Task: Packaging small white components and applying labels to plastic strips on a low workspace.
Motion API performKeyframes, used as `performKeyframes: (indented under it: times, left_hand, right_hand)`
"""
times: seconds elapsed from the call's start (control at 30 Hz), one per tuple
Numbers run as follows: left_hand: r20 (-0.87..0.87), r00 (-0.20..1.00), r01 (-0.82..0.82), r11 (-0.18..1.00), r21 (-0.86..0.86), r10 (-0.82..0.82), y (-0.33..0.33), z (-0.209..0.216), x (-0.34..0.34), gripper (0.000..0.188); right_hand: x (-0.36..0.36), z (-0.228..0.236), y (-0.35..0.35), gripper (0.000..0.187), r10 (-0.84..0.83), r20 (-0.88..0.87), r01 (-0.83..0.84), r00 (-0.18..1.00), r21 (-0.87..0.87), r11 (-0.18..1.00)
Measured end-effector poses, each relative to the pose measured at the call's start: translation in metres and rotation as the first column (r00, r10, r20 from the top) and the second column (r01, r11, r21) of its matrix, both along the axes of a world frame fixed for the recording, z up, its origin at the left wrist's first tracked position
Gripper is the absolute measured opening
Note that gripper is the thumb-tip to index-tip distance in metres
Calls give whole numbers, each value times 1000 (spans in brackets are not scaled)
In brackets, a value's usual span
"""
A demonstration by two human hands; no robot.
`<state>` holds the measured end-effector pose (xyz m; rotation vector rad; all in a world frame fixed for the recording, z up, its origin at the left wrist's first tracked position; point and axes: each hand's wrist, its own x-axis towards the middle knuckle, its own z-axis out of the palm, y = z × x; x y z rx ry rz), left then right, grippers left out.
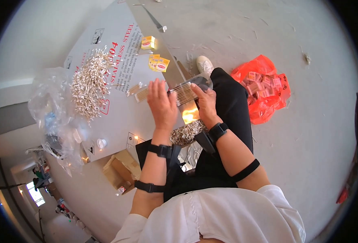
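Note:
My right hand [206, 101] grips a row of cotton swabs [182, 94], laid side by side, with the thumb pressed on their ends. Around those ends is a clear, greyish plastic piece [205, 81]; whether it is a bag or a box I cannot tell. Held flat at the row's other end, my left hand [161, 105] has its fingers stretched out and grips nothing visible. Just left of its fingertips, a few loose swabs [135, 89] lie on the table [126, 115]. Farther left is a big heap of swabs [90, 83].
Yellow cards [158, 63] and a small yellow box [148, 42] lie at the table's far edge. Clear plastic bags [51, 105] hang over its left side. On the floor are a red bag [261, 111] of pink packets and a cardboard box [116, 172]. More swabs [187, 133] fill a container below my hands.

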<state>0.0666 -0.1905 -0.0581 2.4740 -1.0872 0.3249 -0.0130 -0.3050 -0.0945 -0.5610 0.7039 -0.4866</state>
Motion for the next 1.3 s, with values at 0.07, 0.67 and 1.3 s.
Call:
performKeyframes:
  times: [0.07,0.67,1.3]
  left_hand:
    - [-7,995,-98,992,-78,97,-8,9,36,36]
    - [-502,813,-351,936,-16,296,-43,1,118,25]
    - [-893,451,-526,810,-259,7,-18,48,104,11]
  right_hand:
    - [-1,-1,-1,13,-25,-37,26,999,22,999]
    - [0,6,-3,17,4,-97,3,995,75,997]
    - [21,55,-37,38,-274,-100,-10,957,-951,311]
